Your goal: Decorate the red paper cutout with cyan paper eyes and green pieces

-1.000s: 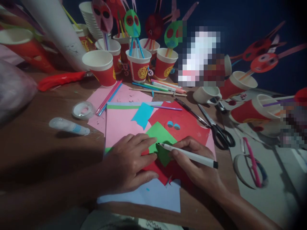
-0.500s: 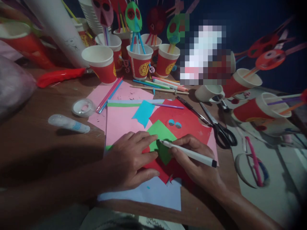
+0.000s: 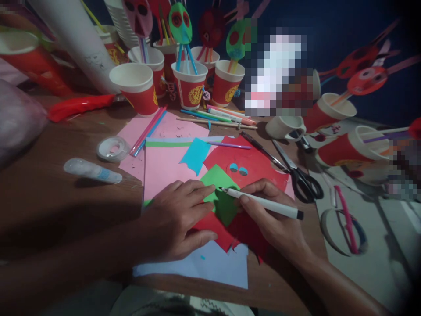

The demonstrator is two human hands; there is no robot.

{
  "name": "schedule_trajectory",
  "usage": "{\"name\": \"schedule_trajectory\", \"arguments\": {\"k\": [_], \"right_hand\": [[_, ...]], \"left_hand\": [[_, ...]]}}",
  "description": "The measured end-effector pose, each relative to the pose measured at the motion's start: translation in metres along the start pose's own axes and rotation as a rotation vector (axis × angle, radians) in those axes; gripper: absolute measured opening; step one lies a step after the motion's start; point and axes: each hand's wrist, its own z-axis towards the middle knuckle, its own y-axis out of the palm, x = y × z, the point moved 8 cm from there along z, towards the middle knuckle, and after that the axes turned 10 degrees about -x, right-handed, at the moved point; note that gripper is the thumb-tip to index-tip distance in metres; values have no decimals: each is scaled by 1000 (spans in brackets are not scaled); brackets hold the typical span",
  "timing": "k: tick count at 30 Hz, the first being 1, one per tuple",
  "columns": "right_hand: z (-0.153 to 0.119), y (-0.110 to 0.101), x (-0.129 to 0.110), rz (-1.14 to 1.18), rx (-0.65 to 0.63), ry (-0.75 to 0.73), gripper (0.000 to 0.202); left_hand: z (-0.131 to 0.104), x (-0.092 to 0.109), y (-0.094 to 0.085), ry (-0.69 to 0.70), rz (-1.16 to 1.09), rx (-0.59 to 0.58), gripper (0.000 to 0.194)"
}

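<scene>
A green paper piece [image 3: 226, 210] lies on red paper [image 3: 272, 175] in the middle of the stack. My left hand [image 3: 184, 215] lies flat with fingers spread, its fingertips on the green piece's left side. Between the fingers of my right hand [image 3: 269, 210] is a white marker [image 3: 269, 205], its dark tip over the green piece and its black end pointing right. Two small blue-and-grey ovals [image 3: 238, 169] rest on the red paper above. A blue paper scrap [image 3: 196, 156] lies on pink paper [image 3: 161, 169], left of the red sheet.
Black-handled scissors [image 3: 304, 184] lie to the right, near a white mug [image 3: 285, 127]. On the left are a tape roll [image 3: 112, 149] and a glue bottle [image 3: 94, 170]. Red paper cups [image 3: 190, 90] with paper figures stand at the back. Straws [image 3: 149, 131] and markers lie before them.
The marker tip has moved slightly up and right over the green piece, with my right hand shifting along. My left hand stays about where it was. The view has shifted slightly.
</scene>
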Motion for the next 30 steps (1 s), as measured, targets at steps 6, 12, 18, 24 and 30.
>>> {"name": "schedule_trajectory", "arguments": {"k": [6, 12, 18, 24, 30], "right_hand": [[0, 5, 3, 32, -25, 0, 16], [0, 8, -2, -8, -51, -26, 13], [2, 8, -4, -31, -50, -33, 14], [3, 9, -5, -32, -55, -41, 13], [1, 9, -4, 2, -62, -44, 14]], "left_hand": [[0, 1, 0, 25, 41, 2, 31], [1, 1, 0, 36, 52, -7, 27], [1, 2, -1, 43, 65, 11, 25], [0, 1, 0, 36, 61, 10, 27], [0, 0, 0, 21, 44, 8, 27]]}}
